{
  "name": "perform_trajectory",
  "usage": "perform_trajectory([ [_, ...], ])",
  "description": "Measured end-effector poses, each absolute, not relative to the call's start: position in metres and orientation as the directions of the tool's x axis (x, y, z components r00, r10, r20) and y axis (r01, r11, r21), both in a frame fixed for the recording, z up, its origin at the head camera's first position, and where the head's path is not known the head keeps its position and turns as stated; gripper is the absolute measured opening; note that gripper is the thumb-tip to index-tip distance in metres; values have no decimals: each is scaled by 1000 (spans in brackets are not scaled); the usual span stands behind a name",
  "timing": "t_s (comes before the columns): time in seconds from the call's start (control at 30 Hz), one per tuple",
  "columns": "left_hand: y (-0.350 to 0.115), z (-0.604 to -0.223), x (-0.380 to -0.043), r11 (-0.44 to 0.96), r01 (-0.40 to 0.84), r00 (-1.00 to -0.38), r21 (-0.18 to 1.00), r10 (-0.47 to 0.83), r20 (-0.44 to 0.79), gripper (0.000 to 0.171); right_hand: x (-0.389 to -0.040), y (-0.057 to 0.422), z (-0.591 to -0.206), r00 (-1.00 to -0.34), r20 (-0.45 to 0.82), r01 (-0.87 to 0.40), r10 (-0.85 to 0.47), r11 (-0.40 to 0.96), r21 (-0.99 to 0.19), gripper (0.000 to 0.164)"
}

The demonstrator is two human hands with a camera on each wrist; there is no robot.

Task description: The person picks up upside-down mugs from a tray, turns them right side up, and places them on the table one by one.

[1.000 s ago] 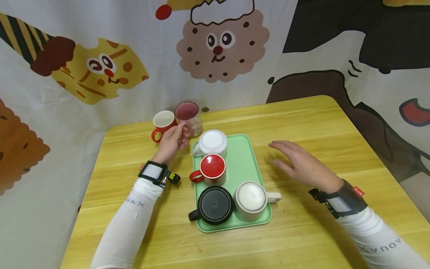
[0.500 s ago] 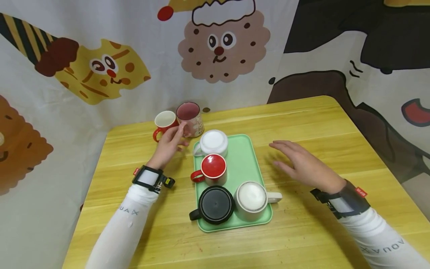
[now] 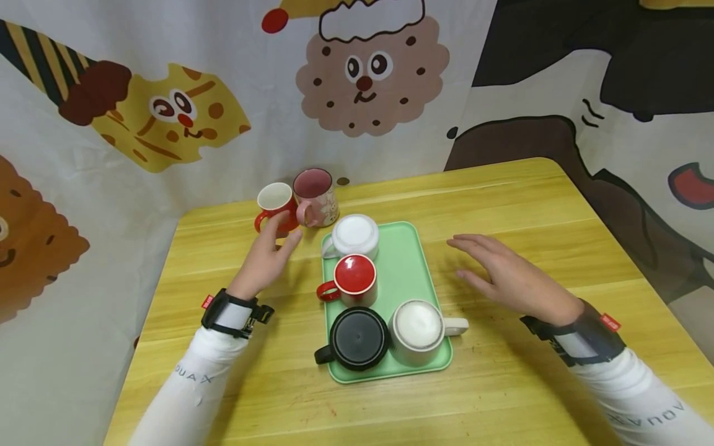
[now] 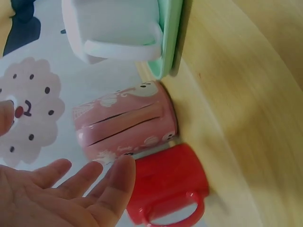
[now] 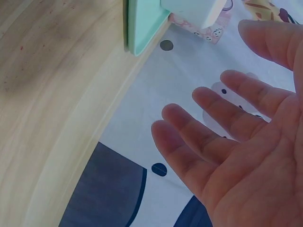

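Observation:
In the head view my left hand is nearest the red mug with a white inside, its fingertips overlapping the mug's front. To the right of that mug stands an upright pink patterned mug, its handle turned toward me. In the left wrist view the fingers are spread with nothing between them, close by the red mug and the pink mug. My right hand hovers over the wooden table to the right of the green tray, fingers extended and holding nothing.
On the tray, several mugs rest upside down: a white one at the back, a red-bottomed one, a black one and a cream one in front. A printed cloth hangs behind the table.
My left hand has let go of the pink mug's handle and moved left and toward me, to the red mug. The right hand has hardly moved.

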State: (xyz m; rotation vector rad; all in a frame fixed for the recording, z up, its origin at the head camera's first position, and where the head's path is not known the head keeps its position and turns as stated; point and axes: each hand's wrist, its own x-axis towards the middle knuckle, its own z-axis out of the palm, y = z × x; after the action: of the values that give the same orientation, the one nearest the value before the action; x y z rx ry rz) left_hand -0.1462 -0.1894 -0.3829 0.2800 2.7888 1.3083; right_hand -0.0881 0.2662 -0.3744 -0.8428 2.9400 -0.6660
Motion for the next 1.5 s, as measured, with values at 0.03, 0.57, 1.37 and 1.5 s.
perform_trajectory([
  [0.03,-190,-382,-144,642,153,-981,751,189,38,72,-87,266,-374,-856,98,-501,-508,766,-403,57],
  [0.57,-199,-381,-95,837,314,-949,448,268,166,81,-69,274,-366,-825,25,-522,-564,745,-416,59],
  [1.37,-204,-414,-38,896,355,-934,268,333,126,84,-46,261,-388,-731,-77,-490,-678,601,-632,32],
  [1.5,-203,-418,-35,899,354,-935,258,334,116,84,-45,259,-392,-696,-22,-533,-718,536,-655,14],
])
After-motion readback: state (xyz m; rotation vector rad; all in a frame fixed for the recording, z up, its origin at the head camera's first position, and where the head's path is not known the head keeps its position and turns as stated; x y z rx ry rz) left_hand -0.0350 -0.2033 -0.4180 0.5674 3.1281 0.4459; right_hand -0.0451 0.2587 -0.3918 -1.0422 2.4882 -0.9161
